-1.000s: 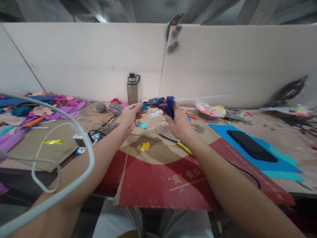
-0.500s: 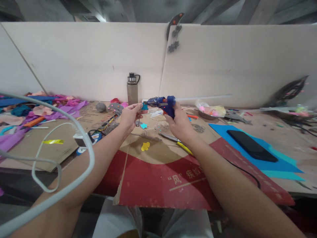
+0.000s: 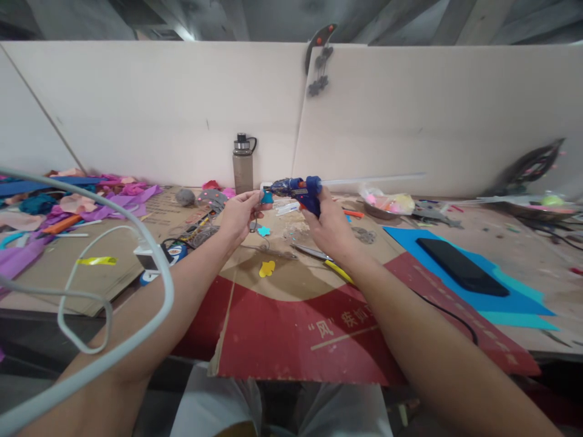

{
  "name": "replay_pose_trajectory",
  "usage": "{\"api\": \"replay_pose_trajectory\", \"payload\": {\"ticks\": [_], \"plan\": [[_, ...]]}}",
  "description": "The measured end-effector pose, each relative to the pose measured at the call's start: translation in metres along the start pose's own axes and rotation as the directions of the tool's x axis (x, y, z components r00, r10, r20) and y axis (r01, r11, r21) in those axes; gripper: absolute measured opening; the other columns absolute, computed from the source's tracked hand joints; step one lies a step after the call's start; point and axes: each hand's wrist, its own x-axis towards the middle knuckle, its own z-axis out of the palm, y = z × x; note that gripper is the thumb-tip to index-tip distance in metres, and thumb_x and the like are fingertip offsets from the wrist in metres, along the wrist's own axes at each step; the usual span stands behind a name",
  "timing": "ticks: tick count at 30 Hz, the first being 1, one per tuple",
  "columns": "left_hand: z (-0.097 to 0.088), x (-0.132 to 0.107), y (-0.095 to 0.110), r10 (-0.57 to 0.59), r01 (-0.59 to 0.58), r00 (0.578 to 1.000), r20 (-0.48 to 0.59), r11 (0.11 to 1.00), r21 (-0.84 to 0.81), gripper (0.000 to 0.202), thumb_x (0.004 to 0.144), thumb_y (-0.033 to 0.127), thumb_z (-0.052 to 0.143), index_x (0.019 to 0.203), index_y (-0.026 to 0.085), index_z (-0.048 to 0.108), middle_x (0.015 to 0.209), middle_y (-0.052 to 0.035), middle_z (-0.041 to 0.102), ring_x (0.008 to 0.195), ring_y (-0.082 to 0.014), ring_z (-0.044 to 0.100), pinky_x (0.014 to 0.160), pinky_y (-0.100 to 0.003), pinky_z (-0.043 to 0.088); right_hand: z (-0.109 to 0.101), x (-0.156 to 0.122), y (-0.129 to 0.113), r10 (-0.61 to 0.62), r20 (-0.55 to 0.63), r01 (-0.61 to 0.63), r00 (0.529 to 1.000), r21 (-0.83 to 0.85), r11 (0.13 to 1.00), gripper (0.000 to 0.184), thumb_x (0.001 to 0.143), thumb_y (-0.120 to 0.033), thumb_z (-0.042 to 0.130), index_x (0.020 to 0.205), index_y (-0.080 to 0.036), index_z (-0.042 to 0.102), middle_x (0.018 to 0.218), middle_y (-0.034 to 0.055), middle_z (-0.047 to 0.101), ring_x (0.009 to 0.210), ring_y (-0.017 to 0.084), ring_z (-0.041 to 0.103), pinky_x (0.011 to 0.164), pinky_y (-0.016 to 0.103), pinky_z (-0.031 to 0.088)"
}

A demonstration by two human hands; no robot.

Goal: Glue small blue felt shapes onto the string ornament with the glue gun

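Note:
Between the fingertips of my left hand (image 3: 241, 213) is a small blue cutout (image 3: 266, 198), its exact outline partly covered by the fingers. My right hand (image 3: 333, 227) is wrapped round the handle of a blue hot glue gun (image 3: 303, 189), with a long clear glue stick (image 3: 373, 180) out of its back. The gun's nozzle points left and is at the cutout; whether it touches is too small to tell. Below, a turquoise flower cutout (image 3: 263, 231) and a yellow flower cutout (image 3: 267, 269) lie on the cardboard (image 3: 291, 340). Scissors (image 3: 319, 254) with yellow handles lie under my right wrist.
A bottle (image 3: 243, 167) stands against the white partition. On the right, a black phone (image 3: 462, 266) rests on blue sheets (image 3: 523, 300). Colourful scraps (image 3: 77, 203) pile up at the left. A white cable (image 3: 166, 273) loops close before my left arm.
Both hands keep nearly the same pose, the glue gun's nozzle still at the blue cutout. The cutout looks slightly turned, showing a little more of its face.

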Motion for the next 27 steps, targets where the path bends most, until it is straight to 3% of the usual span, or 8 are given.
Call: {"api": "replay_pose_trajectory", "payload": {"ticks": [27], "plan": [[-0.0011, 0.0016, 0.0013, 0.032, -0.032, 0.998, -0.048, 0.999, 0.009, 0.017, 0.069, 0.026, 0.072, 0.077, 0.014, 0.063, 0.063, -0.0006, 0.065, 0.059, -0.0107, 0.065, 0.044, -0.016, 0.04, 0.0001, -0.0012, -0.0015, -0.015, 0.012, 0.015, 1.0, -0.01, 1.0, 0.04, 0.084, -0.018, 0.045, 0.124, -0.019, 0.045, 0.11, 0.0133, 0.061, 0.101, 0.028, 0.058, 0.087, 0.046, 0.046]]}}
